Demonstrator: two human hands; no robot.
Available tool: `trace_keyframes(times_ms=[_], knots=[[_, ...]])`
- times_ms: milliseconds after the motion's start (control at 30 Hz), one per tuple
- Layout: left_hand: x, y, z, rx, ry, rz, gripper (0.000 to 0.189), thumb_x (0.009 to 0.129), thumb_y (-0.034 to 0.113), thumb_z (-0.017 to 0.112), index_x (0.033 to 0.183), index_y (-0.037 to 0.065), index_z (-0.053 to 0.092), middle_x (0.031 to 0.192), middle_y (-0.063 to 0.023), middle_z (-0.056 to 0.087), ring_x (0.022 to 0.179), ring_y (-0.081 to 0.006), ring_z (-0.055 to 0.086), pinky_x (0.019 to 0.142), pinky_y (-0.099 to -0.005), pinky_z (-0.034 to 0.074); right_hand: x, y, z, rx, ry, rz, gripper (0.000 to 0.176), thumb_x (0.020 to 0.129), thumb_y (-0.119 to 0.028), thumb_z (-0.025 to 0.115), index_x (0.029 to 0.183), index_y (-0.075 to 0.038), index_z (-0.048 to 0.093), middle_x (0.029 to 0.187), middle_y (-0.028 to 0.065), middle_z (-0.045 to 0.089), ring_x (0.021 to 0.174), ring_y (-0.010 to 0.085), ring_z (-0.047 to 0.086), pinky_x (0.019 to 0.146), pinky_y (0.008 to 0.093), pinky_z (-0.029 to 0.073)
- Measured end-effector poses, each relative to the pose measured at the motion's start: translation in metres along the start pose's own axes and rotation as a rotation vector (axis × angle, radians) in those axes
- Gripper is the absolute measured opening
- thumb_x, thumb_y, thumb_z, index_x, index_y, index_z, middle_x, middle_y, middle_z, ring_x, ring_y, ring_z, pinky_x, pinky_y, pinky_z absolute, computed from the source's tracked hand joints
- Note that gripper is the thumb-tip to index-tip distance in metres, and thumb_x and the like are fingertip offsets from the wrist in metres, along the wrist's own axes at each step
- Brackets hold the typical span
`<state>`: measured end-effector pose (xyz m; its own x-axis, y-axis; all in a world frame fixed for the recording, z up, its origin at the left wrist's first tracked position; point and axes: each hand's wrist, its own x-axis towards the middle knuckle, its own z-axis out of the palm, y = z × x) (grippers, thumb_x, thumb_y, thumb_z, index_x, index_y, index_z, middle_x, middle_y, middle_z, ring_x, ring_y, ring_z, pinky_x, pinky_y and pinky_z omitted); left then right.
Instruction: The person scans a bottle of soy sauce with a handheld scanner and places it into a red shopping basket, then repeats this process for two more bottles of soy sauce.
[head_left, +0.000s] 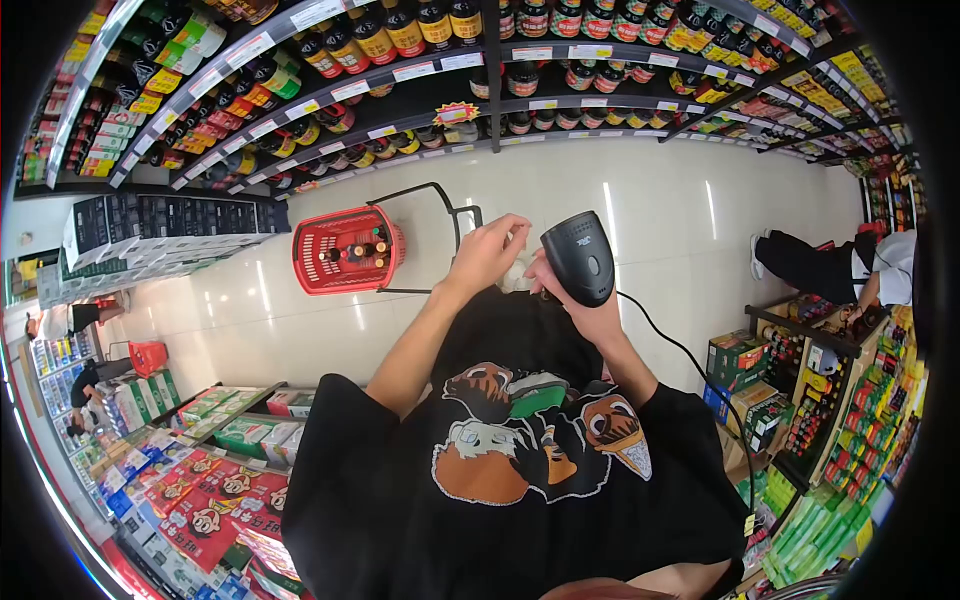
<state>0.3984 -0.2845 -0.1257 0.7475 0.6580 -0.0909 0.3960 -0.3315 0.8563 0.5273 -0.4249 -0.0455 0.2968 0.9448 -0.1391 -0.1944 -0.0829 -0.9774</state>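
Note:
My right hand (591, 318) is wrapped round a black handheld barcode scanner (578, 258), whose broad head points away from me. A black cable (690, 357) runs from around the scanner down along my right side. Left of the scanner, my left hand (487, 252) is raised with its fingers loosely bent and apart, and I see nothing in it. Just behind that hand is the black handle (432, 186) of a red shopping basket (348, 282) on the floor. Several dark bottles (362, 252) are in the basket, some with coloured caps.
Shelves of bottled sauces (405, 30) with price tags (415, 70) curve across the far side. Stacked cartons (170, 230) stand at left, boxed goods (215, 500) at lower left, and a display rack (800, 400) at right. Another person (815, 265) stands at right; others are far left.

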Motion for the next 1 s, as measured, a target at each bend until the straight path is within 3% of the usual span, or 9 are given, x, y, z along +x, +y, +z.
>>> trace_keyframes(times_ms=[267, 367, 467, 567, 633, 700, 767, 867, 1000], knots=[[0.004, 0.025, 0.011, -0.059, -0.048, 0.029, 0.025, 0.098, 0.025, 0.059, 0.113, 0.006, 0.065, 0.097, -0.0132, 0.073, 0.076, -0.0304, 0.07, 0.07, -0.0395, 0.054, 0.001, -0.011, -0.003, 0.06, 0.097, 0.054, 0.015, 0.097, -0.008, 0.065, 0.108, 0.001, 0.061, 0.088, 0.0078, 0.068, 0.076, 0.0144, 0.066, 0.073, 0.0286, 0.052], [0.011, 0.019, 0.011, -0.169, 0.01, 0.056, 0.026, 0.099, 0.024, 0.059, 0.114, 0.005, 0.065, 0.093, -0.0127, 0.073, 0.071, -0.0256, 0.069, 0.067, -0.0367, 0.053, 0.005, -0.022, 0.004, 0.055, 0.137, 0.003, 0.01, 0.098, -0.008, 0.063, 0.102, 0.001, 0.061, 0.086, 0.007, 0.066, 0.074, 0.0133, 0.064, 0.071, 0.0279, 0.051], [0.021, 0.017, 0.005, -0.382, -0.039, -0.115, 0.024, 0.1, 0.013, 0.056, 0.119, 0.001, 0.063, 0.087, -0.0089, 0.069, 0.069, -0.0141, 0.061, 0.065, -0.0283, 0.051, 0.013, -0.012, 0.004, 0.107, 0.192, -0.053, 0.014, 0.095, -0.005, 0.067, 0.106, 0.001, 0.061, 0.088, 0.0042, 0.064, 0.072, 0.012, 0.063, 0.067, 0.0273, 0.05], [0.023, 0.005, 0.008, -0.489, 0.032, -0.122, 0.022, 0.102, 0.015, 0.055, 0.118, 0.002, 0.064, 0.087, -0.0062, 0.069, 0.07, -0.0101, 0.06, 0.065, -0.0249, 0.049, 0.018, -0.012, -0.006, 0.09, 0.179, -0.001, 0.011, 0.095, -0.005, 0.066, 0.103, 0.001, 0.06, 0.09, 0.0047, 0.065, 0.073, 0.0121, 0.063, 0.068, 0.0269, 0.05], [0.026, 0.007, 0.005, -0.429, 0.107, -0.135, 0.025, 0.102, 0.022, 0.056, 0.117, 0.003, 0.063, 0.083, -0.007, 0.071, 0.063, -0.0159, 0.064, 0.062, -0.03, 0.051, 0.025, -0.019, -0.012, 0.057, 0.147, 0.014, 0.008, 0.097, -0.005, 0.063, 0.101, 0.001, 0.06, 0.088, 0.0057, 0.064, 0.073, 0.0125, 0.063, 0.069, 0.0272, 0.05], [0.029, 0.006, 0.005, -0.419, 0.108, -0.163, 0.028, 0.101, 0.02, 0.056, 0.123, 0.002, 0.058, 0.089, -0.0082, 0.071, 0.069, -0.0158, 0.065, 0.064, -0.0297, 0.052, 0.03, -0.021, -0.021, 0.029, 0.121, 0.033, 0.006, 0.098, -0.005, 0.061, 0.099, 0.001, 0.06, 0.085, 0.0067, 0.063, 0.073, 0.0129, 0.062, 0.07, 0.0274, 0.05], [0.035, 0.003, 0.017, -0.493, 0.371, -0.129, 0.034, 0.101, 0.018, 0.058, 0.128, 0.0, 0.053, 0.102, -0.0097, 0.069, 0.082, -0.0161, 0.067, 0.069, -0.0298, 0.054, 0.04, -0.022, -0.033, 0.046, 0.111, 0.062, 0.007, 0.097, -0.003, 0.061, 0.102, 0.001, 0.059, 0.085, 0.0066, 0.062, 0.073, 0.0127, 0.062, 0.07, 0.0276, 0.05], [0.047, 0.002, 0.032, -0.444, 0.475, -0.134, 0.037, 0.101, 0.017, 0.059, 0.131, -0.002, 0.051, 0.112, -0.0096, 0.065, 0.086, -0.0145, 0.063, 0.074, -0.0308, 0.055, 0.056, -0.011, -0.061, 0.12, -0.037, -0.014, 0.016, 0.094, -0.002, 0.067, 0.108, 0.003, 0.061, 0.091, 0.0062, 0.066, 0.076, 0.0125, 0.064, 0.071, 0.0278, 0.052], [0.07, 0.008, 0.05, -0.403, 0.579, -0.169, 0.038, 0.101, 0.019, 0.059, 0.132, 0.0, 0.052, 0.111, -0.0104, 0.066, 0.085, -0.0146, 0.064, 0.073, -0.0299, 0.053, 0.068, -0.024, -0.087, 0.103, -0.156, -0.022, 0.013, 0.097, -0.002, 0.061, 0.109, 0.0, 0.057, 0.088, 0.0072, 0.062, 0.076, 0.0141, 0.061, 0.072, 0.0287, 0.05]])
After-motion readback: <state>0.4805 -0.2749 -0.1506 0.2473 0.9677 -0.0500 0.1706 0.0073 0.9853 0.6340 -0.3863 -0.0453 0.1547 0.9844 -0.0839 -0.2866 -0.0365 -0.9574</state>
